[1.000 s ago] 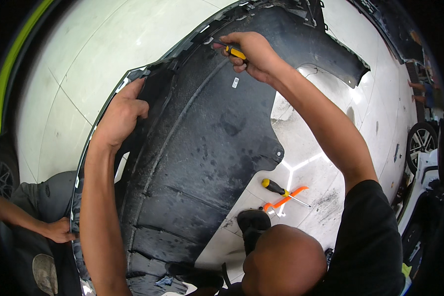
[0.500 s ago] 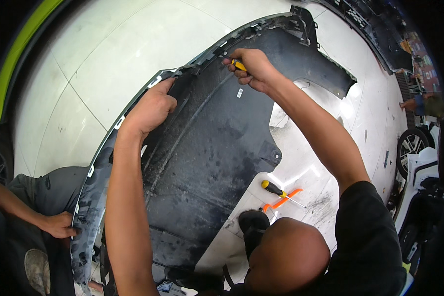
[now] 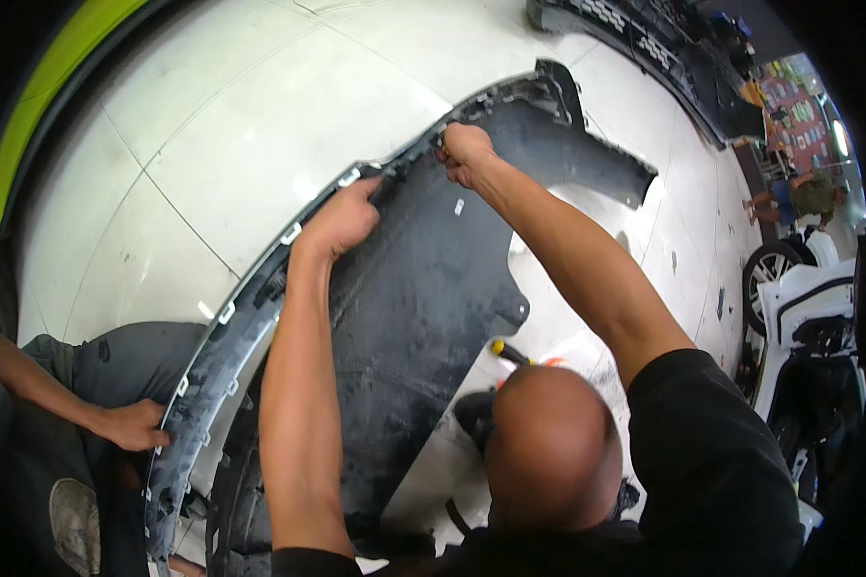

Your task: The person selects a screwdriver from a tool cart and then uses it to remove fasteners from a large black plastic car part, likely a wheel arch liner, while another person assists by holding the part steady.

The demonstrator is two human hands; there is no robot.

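A large dark car bumper cover (image 3: pixel 404 288) lies inner side up across the floor, with pale clip tabs along its curved left edge. My left hand (image 3: pixel 342 219) rests on that edge; its index finger is stretched along the rim and the other fingers are mostly tucked out of sight. Farther along the same edge, my right hand (image 3: pixel 467 154) is closed round a yellow-and-black screwdriver (image 3: pixel 443 140). Nearly all of its handle is covered by the fist, and the tip cannot be made out.
Another person's hand (image 3: pixel 137 425) touches the bumper's left rim. Beside my bent knee (image 3: pixel 553 442) lie a second screwdriver (image 3: pixel 510 352) and a partly hidden orange tool (image 3: pixel 551 362). Another bumper (image 3: pixel 635 43) lies at the far right, above a white car part (image 3: pixel 808 308) and wheel (image 3: pixel 768 279).
My view has shifted. My right fist now covers most of the screwdriver handle, which showed clearly before. The left hand stays on the rim, and my knee now covers more of the loose tools.
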